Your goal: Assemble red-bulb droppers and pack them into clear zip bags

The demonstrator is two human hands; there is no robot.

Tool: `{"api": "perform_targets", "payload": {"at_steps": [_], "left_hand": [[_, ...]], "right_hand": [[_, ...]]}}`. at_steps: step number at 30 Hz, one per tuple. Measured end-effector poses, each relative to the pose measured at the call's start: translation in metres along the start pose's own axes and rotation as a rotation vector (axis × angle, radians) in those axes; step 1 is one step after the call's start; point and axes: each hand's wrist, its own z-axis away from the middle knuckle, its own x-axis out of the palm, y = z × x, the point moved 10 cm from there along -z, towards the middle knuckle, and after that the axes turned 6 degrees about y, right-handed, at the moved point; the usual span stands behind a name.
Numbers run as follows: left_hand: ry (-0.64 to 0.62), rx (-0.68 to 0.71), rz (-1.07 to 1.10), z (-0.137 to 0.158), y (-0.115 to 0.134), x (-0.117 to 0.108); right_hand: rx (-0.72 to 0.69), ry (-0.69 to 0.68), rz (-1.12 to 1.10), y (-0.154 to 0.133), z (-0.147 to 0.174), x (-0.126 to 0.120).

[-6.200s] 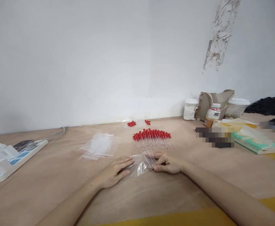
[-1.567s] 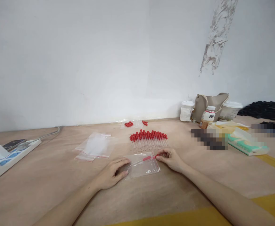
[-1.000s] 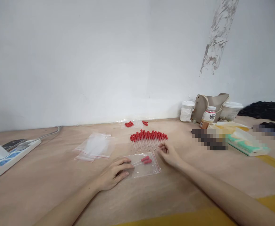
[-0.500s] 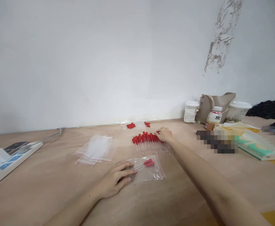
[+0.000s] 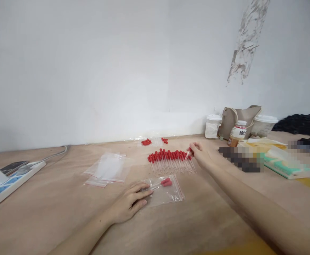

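My left hand (image 5: 131, 202) lies with fingers spread over the left end of a clear zip bag (image 5: 170, 196). Inside that bag are droppers with red bulbs (image 5: 167, 182) and thin clear tubes. My right hand (image 5: 198, 152) pinches a dropper (image 5: 187, 156) by its red bulb, its tube slanting down to the left. This dropper is held at the right end of a row of several droppers (image 5: 168, 156), bulbs facing the wall and tubes toward me. Left of the row, a stack of clear zip bags (image 5: 108, 168) rests on the table.
Loose red bulbs (image 5: 146, 142) lie on clear plastic by the wall. A power strip (image 5: 13, 184) and phone (image 5: 13, 167) are at left. To the right stand a lidded cup (image 5: 212, 127), a bottle (image 5: 237, 134), a grey bag (image 5: 227, 122) and a green tissue pack (image 5: 287, 168).
My right hand has moved from the row's bulbs a little to the right, and a dropper now shows in its fingers. My left hand stays on the bag.
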Motion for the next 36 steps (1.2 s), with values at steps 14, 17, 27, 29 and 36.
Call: {"api": "perform_targets", "payload": {"at_steps": [14, 17, 27, 29, 36], "left_hand": [[-0.018, -0.006, -0.022, -0.001, -0.003, 0.003], [-0.024, -0.015, -0.027, -0.001, -0.003, 0.004], [-0.007, -0.026, -0.026, -0.001, -0.003, 0.001], [-0.002, -0.029, -0.023, -0.001, -0.003, 0.001], [-0.008, 0.001, -0.015, -0.001, 0.0, 0.001]], "right_hand": [[0.407, 0.016, -0.355, 0.05, 0.084, 0.0], [0.449, -0.118, -0.34, 0.05, 0.097, 0.012], [-0.079, -0.515, 0.298, 0.02, 0.115, 0.041], [-0.103, -0.501, 0.281, 0.018, 0.117, 0.047], [-0.093, -0.494, 0.15, 0.018, 0.119, 0.055]]}}
